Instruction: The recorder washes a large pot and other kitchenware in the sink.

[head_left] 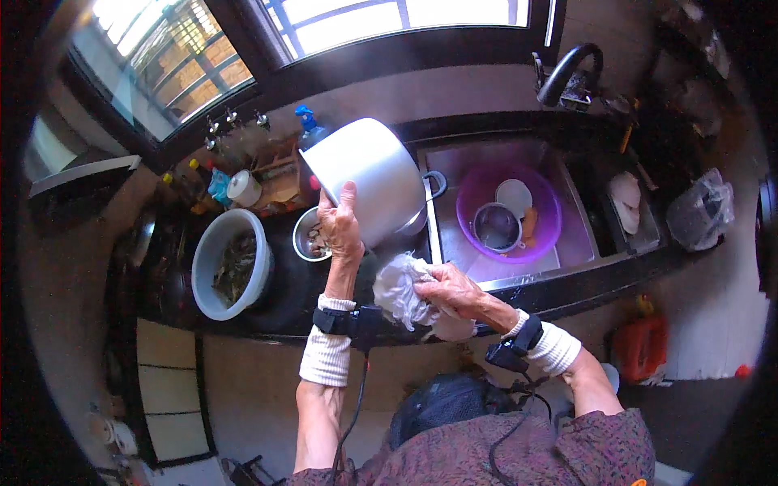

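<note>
My left hand [341, 228] grips the rim of a large silver metal pot [377, 176], thumb on the outer wall. The pot is tilted on its side above the counter, and one loop handle [436, 184] points towards the sink. Its inside is hidden from me. Bunched in my right hand [456, 290] is a white cloth [404, 288], held just below the pot's base end and apart from my left hand. Behind my left hand stands a small white bowl [307, 237] with brownish pieces in it, partly covered by the hand.
A whitish tub [200, 273] with dark leafy matter stands left. In the steel sink [456, 276], a purple basin [550, 240] holds a small pot and a white lid. A blue pump bottle [309, 124] is behind the pot. The black faucet [556, 82] rises at back right.
</note>
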`<action>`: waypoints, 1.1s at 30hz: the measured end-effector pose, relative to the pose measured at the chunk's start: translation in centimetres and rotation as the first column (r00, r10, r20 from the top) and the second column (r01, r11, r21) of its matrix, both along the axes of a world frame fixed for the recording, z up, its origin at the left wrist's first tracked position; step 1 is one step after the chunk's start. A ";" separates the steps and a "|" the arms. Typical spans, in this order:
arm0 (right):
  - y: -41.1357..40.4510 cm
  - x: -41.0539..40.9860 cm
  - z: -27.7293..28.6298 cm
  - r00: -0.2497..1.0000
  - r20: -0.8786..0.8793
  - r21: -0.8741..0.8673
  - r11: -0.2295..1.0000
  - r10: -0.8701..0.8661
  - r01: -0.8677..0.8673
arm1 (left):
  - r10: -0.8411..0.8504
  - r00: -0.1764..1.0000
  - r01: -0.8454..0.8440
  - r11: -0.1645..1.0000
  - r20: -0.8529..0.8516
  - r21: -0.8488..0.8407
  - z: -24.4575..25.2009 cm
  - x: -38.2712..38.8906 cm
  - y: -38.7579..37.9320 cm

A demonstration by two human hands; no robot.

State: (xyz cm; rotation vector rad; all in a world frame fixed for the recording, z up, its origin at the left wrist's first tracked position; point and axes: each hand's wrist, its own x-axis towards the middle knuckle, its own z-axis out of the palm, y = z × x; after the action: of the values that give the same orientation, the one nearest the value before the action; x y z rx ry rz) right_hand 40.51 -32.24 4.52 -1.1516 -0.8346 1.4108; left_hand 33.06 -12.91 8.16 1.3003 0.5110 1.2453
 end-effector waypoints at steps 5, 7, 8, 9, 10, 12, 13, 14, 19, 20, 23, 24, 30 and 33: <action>0.9 1.0 -0.6 0.971 0.066 0.045 0.971 0.231 -0.235 | 0.089 0.994 -0.086 0.995 -0.055 0.056 -0.6 1.8 0.3; 1.2 2.5 -2.2 0.944 0.167 0.010 0.957 0.285 -0.291 | 0.055 0.989 -0.044 0.996 -0.139 0.080 -2.2 4.2 0.2; 0.9 3.2 -2.8 0.947 0.162 -0.009 0.960 0.276 -0.279 | 0.008 0.983 0.011 0.994 -0.181 0.106 -3.3 5.6 0.5; 1.1 2.6 -2.1 0.935 0.128 -0.048 0.944 0.330 -0.327 | 0.062 0.965 -0.017 0.985 -0.254 0.174 -2.5 4.9 0.5; 1.3 2.0 -1.5 0.921 0.094 -0.089 0.924 0.379 -0.371 | 0.098 0.956 -0.037 0.976 -0.277 0.214 -1.9 4.3 0.2; 1.7 1.4 -2.3 0.895 0.139 -0.095 0.906 0.423 -0.413 | 0.143 0.938 -0.054 0.959 -0.316 0.277 -0.9 3.7 -0.5; 1.8 1.2 -2.9 0.878 0.188 -0.111 0.898 0.439 -0.425 | 0.154 0.936 -0.065 0.959 -0.315 0.275 -0.9 3.6 -0.5; 1.8 1.2 -3.3 0.873 0.188 -0.112 0.893 0.450 -0.436 | 0.140 0.937 -0.055 0.964 -0.321 0.260 -0.8 3.6 -0.4; 0.6 2.4 -2.9 0.904 0.221 -0.211 0.923 0.366 -0.322 | 0.088 0.937 0.017 0.956 -0.339 0.294 -2.9 5.2 -0.4; 1.1 2.2 -3.4 0.889 0.262 -0.205 0.922 0.375 -0.329 | 0.073 0.931 0.022 0.967 -0.357 0.255 -2.5 4.4 -0.4; 1.2 1.9 -2.7 0.887 0.269 -0.210 0.922 0.375 -0.326 | 0.067 0.917 0.042 0.965 -0.394 0.261 -2.9 3.9 -0.3; 1.2 1.8 -2.4 0.875 0.283 -0.232 0.914 0.392 -0.334 | 0.060 0.921 0.043 0.966 -0.385 0.253 -3.0 3.8 -0.3; 1.6 1.9 0.6 0.821 0.422 -0.180 0.923 0.385 -0.340 | 0.035 0.878 0.066 0.979 -0.478 0.193 -0.5 1.8 -1.5; 1.7 2.5 4.8 0.779 0.495 -0.165 0.922 0.385 -0.351 | 0.130 0.890 -0.008 0.963 -0.436 0.270 0.2 -1.4 -2.6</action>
State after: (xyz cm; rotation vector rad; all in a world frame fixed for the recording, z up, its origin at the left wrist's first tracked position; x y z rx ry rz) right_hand 43.05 -30.56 9.33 -1.5120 -1.4777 1.4599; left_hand 31.61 -15.52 8.40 1.8304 0.7457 1.0912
